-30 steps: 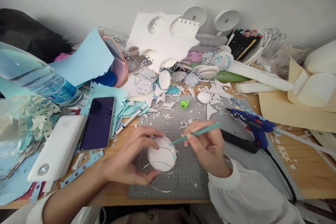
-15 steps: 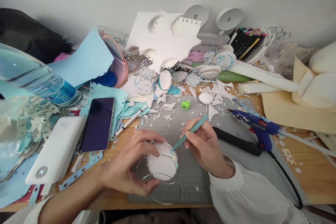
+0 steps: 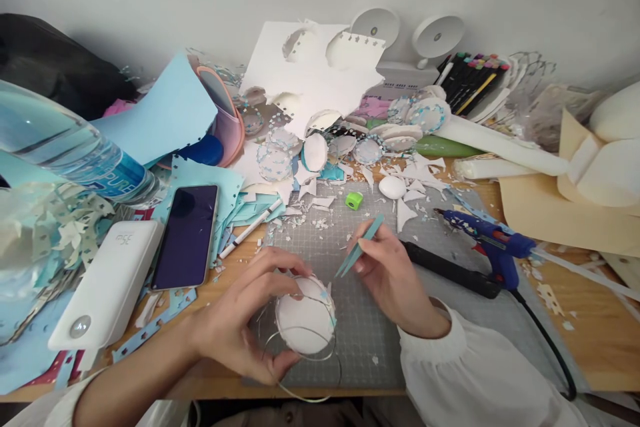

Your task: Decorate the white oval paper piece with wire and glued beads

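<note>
The left hand [image 3: 239, 312] holds a white disc [image 3: 306, 321] above the cutting mat [image 3: 370, 353], fingers at the far edge, thumb at the near; this presumably leaves the right-hand rim accessible. Thin wire loops [image 3: 309, 400] cross its near side. The right hand [image 3: 395, 275] grips tweezers [image 3: 364, 245] pen-fashion, fingers close together, tips parted just beside the disc, not touching. The glue gun [image 3: 487, 235] lies rightward, apparently for reach.
</note>
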{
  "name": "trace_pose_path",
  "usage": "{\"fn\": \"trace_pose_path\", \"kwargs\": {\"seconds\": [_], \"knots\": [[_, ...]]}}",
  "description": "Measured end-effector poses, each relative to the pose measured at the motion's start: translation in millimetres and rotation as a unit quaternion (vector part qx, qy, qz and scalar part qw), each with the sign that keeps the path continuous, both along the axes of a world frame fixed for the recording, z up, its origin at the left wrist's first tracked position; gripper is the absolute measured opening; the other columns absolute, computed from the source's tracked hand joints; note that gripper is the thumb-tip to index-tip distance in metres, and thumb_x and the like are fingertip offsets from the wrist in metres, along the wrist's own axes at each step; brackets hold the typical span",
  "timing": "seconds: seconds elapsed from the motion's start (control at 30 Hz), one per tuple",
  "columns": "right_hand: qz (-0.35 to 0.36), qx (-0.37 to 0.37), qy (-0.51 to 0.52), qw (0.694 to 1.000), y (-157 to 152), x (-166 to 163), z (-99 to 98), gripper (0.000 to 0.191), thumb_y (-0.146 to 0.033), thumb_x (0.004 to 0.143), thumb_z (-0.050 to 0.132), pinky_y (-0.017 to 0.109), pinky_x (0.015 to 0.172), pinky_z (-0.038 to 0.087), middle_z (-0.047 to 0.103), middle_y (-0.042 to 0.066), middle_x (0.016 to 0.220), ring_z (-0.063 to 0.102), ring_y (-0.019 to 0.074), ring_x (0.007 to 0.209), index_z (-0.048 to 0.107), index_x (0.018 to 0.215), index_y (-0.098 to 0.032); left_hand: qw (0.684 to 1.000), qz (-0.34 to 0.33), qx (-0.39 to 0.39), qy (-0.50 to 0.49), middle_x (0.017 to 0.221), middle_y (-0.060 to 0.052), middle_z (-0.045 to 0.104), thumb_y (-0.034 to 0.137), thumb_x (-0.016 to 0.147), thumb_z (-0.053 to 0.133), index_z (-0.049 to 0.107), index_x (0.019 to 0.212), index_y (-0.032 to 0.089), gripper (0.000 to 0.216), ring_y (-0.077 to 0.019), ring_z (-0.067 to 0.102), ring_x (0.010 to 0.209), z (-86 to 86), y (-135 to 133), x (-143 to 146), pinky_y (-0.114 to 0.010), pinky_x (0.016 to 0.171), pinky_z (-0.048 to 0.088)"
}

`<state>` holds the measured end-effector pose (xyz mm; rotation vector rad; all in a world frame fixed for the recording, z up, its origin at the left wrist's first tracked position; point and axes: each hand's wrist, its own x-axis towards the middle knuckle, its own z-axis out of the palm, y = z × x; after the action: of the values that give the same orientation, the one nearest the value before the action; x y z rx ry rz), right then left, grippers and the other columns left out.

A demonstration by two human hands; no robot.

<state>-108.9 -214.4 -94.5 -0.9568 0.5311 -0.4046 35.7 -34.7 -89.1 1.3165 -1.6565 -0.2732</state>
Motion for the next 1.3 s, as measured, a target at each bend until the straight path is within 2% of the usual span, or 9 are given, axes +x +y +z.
{"fn": "trace_pose_path", "kwargs": {"seconds": [0.13,0.23,0.33,0.4,0.53,0.7,0.83,1.13,1.3], "knots": [[-0.042,-0.041,-0.018,0.998,-6.0,-1.2,2.7,0.020,-0.033,0.080,0.072,0.020,0.049,0.043,0.053,-0.004,0.070,0.049,0.0077,0.055,0.056,0.081,-0.021,0.999,0.015,-0.010,-0.035,0.108,-0.014,0.062,0.034,0.069,0.073,0.049,0.113,0.019,0.052,-0.0270,0.062,0.097,0.5,-0.6,0.9,-0.040,0.080,0.054],[-0.036,-0.141,-0.052,0.988,-1.9,-5.4,0.4,0.014,-0.031,0.084,0.071,0.022,0.052,0.047,0.058,-0.002,0.074,0.053,0.0092,0.058,0.059,0.087,-0.023,0.995,0.041,-0.024,-0.090,0.109,-0.015,0.063,0.033,0.072,0.072,0.049,0.113,0.019,0.049,-0.0271,0.063,0.097,0.6,-1.4,1.9,-0.041,0.080,0.054],[-0.038,-0.264,-0.085,0.960,5.4,-9.9,-2.6,0.009,-0.022,0.087,0.066,0.025,0.057,0.050,0.062,0.000,0.080,0.058,0.0128,0.067,0.061,0.093,-0.025,0.990,0.046,-0.028,-0.134,0.108,-0.015,0.065,0.034,0.074,0.072,0.050,0.111,0.018,0.046,-0.0265,0.065,0.096,1.5,-2.0,2.5,-0.039,0.078,0.054],[-0.028,-0.331,-0.112,0.937,8.3,-11.8,-3.0,0.014,-0.016,0.088,0.063,0.029,0.061,0.051,0.063,0.001,0.082,0.061,0.0157,0.073,0.061,0.097,-0.026,0.988,0.038,-0.033,-0.149,0.107,-0.016,0.066,0.034,0.075,0.072,0.050,0.110,0.017,0.045,-0.0260,0.066,0.095,2.4,-2.4,2.5,-0.038,0.077,0.054],[0.000,-0.408,-0.149,0.901,8.7,-12.8,-0.1,0.018,-0.013,0.087,0.062,0.035,0.066,0.053,0.067,0.003,0.081,0.064,0.0184,0.073,0.060,0.099,-0.026,0.986,0.038,-0.039,-0.156,0.107,-0.016,0.067,0.033,0.076,0.071,0.050,0.110,0.018,0.043,-0.0256,0.066,0.094,2.7,-2.5,2.0,-0.038,0.076,0.055],[0.009,-0.304,-0.070,0.950,11.0,-11.9,2.4,0.007,-0.022,0.088,0.065,0.030,0.058,0.057,0.068,0.002,0.080,0.067,0.0161,0.066,0.060,0.093,-0.024,0.986,0.046,-0.044,-0.153,0.108,-0.016,0.066,0.034,0.076,0.071,0.050,0.110,0.018,0.043,-0.0258,0.065,0.094,-1.3,-0.5,1.9,-0.038,0.077,0.055],[0.012,-0.218,-0.038,0.975,12.7,-9.5,-1.6,0.010,-0.027,0.087,0.068,0.026,0.050,0.056,0.067,-0.002,0.071,0.066,0.0128,0.053,0.058,0.089,-0.024,0.985,0.043,-0.049,-0.161,0.109,-0.018,0.065,0.031,0.075,0.071,0.051,0.108,0.016,0.042,-0.0263,0.064,0.097,-2.2,0.0,2.0,-0.039,0.078,0.054],[0.041,-0.115,-0.008,0.993,10.7,-4.4,-8.4,0.018,-0.033,0.085,0.070,0.021,0.044,0.049,0.060,-0.007,0.060,0.060,0.0091,0.046,0.056,0.089,-0.022,0.986,0.036,-0.047,-0.156,0.107,-0.017,0.064,0.031,0.076,0.070,0.050,0.107,0.016,0.040,-0.0257,0.065,0.095,0.2,-2.3,0.8,-0.039,0.077,0.054],[0.039,-0.146,-0.039,0.988,12.7,-8.1,-7.3,0.016,-0.033,0.087,0.069,0.023,0.050,0.053,0.064,-0.005,0.070,0.062,0.0096,0.052,0.057,0.092,-0.023,0.994,0.036,-0.037,-0.095,0.107,-0.015,0.064,0.039,0.072,0.072,0.049,0.114,0.018,0.052,-0.0275,0.064,0.095,-1.1,-2.3,0.3,-0.040,0.077,0.054]]}}
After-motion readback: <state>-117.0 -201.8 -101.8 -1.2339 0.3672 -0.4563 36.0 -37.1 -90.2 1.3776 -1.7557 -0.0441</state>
